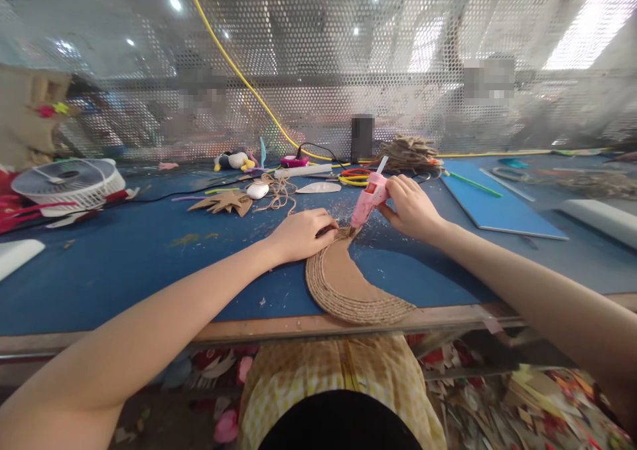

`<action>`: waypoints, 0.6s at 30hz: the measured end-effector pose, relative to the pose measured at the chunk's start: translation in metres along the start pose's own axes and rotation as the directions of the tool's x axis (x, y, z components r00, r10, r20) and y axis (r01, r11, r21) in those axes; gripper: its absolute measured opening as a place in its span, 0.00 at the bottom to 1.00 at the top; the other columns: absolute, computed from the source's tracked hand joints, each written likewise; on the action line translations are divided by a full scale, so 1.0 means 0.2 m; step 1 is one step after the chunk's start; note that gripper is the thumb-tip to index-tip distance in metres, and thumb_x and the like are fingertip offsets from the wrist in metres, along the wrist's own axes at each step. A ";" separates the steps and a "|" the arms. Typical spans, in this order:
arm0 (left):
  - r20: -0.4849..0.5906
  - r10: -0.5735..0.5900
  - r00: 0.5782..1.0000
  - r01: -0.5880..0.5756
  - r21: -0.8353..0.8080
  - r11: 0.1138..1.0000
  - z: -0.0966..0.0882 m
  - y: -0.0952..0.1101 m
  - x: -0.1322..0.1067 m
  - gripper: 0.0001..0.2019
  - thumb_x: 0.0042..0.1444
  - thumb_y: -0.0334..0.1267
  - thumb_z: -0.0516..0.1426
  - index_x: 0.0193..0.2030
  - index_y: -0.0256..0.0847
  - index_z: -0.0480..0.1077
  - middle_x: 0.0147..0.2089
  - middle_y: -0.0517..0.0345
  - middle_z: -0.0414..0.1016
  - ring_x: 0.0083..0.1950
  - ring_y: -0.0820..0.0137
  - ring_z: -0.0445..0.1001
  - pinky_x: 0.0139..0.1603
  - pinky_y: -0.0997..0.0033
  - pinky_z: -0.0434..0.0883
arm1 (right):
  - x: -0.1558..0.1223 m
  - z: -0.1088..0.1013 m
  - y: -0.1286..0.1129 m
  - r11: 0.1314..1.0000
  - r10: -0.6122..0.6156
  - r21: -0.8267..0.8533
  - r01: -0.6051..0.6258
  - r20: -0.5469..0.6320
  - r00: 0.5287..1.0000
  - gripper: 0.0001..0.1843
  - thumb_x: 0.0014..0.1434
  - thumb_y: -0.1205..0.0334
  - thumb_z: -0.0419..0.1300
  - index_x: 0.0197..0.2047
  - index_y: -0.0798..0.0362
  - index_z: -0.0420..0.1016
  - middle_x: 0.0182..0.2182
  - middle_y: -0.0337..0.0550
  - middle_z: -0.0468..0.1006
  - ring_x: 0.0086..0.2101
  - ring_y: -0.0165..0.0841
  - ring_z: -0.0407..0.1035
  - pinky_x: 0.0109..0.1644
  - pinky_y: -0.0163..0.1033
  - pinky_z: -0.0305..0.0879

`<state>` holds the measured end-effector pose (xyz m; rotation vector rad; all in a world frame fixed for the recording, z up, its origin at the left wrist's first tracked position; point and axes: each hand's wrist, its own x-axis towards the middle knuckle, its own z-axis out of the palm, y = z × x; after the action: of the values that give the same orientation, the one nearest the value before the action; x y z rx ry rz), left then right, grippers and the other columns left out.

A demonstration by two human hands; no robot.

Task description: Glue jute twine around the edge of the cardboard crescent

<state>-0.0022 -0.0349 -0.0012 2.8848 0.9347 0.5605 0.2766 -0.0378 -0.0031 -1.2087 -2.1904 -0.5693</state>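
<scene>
A brown cardboard crescent (343,271) lies flat at the table's front edge, with rows of twine (318,291) along its outer curve. At its upper end, my left hand (308,234) is closed, with bent fingers gripping the twine-covered edge; the fingertips are partly hidden. My right hand (411,204) is wrapped round a pink hot glue gun (367,201) with a pale glue stick out of its back. The gun tilts down, its nozzle at the crescent's upper tip, close to my left fingertips.
Behind my hands lie a cut cardboard piece (223,202), a white round object (257,190), loose twine (281,194) and a twine bundle (408,152). A blue board (502,201) is at right, a white fan (70,184) at left. A perforated metal screen (308,58) stands behind.
</scene>
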 end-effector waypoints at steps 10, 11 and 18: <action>-0.002 0.003 1.000 -0.003 -0.004 1.000 0.00 0.00 0.00 0.13 0.66 0.39 0.52 0.46 0.40 0.77 0.47 0.52 0.79 0.47 0.63 0.77 0.49 0.62 0.72 | 0.00 0.00 0.00 1.000 0.005 0.015 -0.005 -0.011 1.000 0.07 0.65 0.56 0.51 0.36 0.48 0.59 0.36 0.51 0.72 0.37 0.43 0.64 0.42 0.49 0.61; -0.003 0.000 1.000 0.000 -0.005 1.000 0.00 0.00 0.00 0.13 0.66 0.39 0.52 0.46 0.40 0.78 0.47 0.52 0.79 0.47 0.63 0.78 0.49 0.62 0.72 | 0.00 0.00 0.00 1.000 0.006 0.019 -0.005 -0.017 1.000 0.07 0.65 0.56 0.51 0.36 0.48 0.59 0.36 0.51 0.71 0.37 0.43 0.64 0.41 0.49 0.61; -0.004 0.001 1.000 -0.001 0.002 1.000 0.00 -0.01 0.00 0.13 0.66 0.40 0.52 0.47 0.40 0.77 0.47 0.53 0.79 0.48 0.63 0.78 0.49 0.61 0.72 | 0.00 0.01 0.00 0.999 -0.030 0.020 0.032 -0.076 0.997 0.07 0.63 0.60 0.53 0.35 0.48 0.57 0.35 0.49 0.71 0.35 0.42 0.63 0.39 0.48 0.60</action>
<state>-0.0028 -0.0340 -0.0018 2.8874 0.9351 0.5664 0.2767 -0.0361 -0.0042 -1.1260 -2.1499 -0.5941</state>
